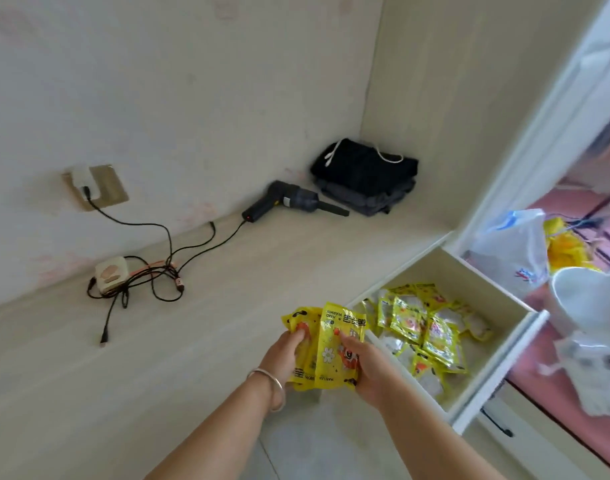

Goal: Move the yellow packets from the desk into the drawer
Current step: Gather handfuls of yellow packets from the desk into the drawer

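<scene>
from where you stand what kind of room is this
Most likely a bedroom or dorm room with a built-in desk. Folded dark clothes sit in the desk's corner, a handheld device charges from a wall socket, and an open drawer holds hand-warmer packets.

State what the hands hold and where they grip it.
Both hands hold a small stack of yellow packets: the left hand grips its left edge, the right hand its right edge, just beside the open drawer.
</scene>
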A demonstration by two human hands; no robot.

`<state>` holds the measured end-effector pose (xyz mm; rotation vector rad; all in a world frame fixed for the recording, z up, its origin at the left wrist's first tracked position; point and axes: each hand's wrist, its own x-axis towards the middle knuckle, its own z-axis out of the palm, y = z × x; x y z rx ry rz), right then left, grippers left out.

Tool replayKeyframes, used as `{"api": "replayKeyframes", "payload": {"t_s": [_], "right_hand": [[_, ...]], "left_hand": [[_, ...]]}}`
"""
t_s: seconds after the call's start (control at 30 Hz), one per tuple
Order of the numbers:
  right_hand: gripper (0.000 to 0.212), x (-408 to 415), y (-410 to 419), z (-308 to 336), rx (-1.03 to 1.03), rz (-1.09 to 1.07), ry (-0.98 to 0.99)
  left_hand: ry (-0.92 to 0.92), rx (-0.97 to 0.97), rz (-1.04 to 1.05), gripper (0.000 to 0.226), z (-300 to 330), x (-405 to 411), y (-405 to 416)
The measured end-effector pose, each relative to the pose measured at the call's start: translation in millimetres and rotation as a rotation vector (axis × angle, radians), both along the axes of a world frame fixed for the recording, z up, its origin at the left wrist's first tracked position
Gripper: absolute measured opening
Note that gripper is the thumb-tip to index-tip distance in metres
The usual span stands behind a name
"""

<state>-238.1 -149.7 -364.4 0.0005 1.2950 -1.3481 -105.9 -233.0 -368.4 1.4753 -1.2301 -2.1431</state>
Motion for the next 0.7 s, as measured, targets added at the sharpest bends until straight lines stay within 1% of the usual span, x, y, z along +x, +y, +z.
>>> {"api": "replayKeyframes", "payload": {"t_s": [0.07,0.13,0.3,0.33,0.4,0.43,0.5,0.6,0.7], "right_hand": [[0.025,-38.3,19.1,-0.5,0.013,-0.056,-0.003],[0.03,-74.9,36.6,-2.4,0.034,-0.12,0.003],[0.04,-154.7,68.0,-18.6,0.108,-0.223,0.046],[0.044,-167.2,72.2,-22.4,0.127,-0.235,0.05],[0.059,-188.9,77.1,-30.0,0.163,-0.258,0.059],[0.059,-198.2,78.8,-37.4,0.187,-0.273,0.062],[0.051,-211.7,81.5,-49.6,0.223,-0.29,0.049],[0.052,-224.7,80.4,-73.6,0.305,-0.307,0.037],[0.044,-239.7,77.0,-97.7,0.373,-0.353,0.017]], "left_hand": [[-0.032,-0.055,-0.079,0.036,3.5,-43.9,12.4],[-0.029,-0.092,-0.14,0.022,4.8,-85.4,22.6],[-0.08,-0.115,-0.199,0.014,-3.2,-169.2,45.3],[-0.102,-0.132,-0.213,0.018,-8.9,-183.2,47.5],[-0.15,-0.16,-0.239,0.036,-20.0,-209.0,49.3],[-0.18,-0.166,-0.251,0.042,-25.5,-220.1,49.5],[-0.247,-0.154,-0.261,0.051,-37.8,-239.7,48.2],[-0.325,-0.125,-0.28,0.07,-63.3,-263.4,42.0],[-0.371,-0.087,-0.331,0.087,-91.6,-284.2,29.8]]}}
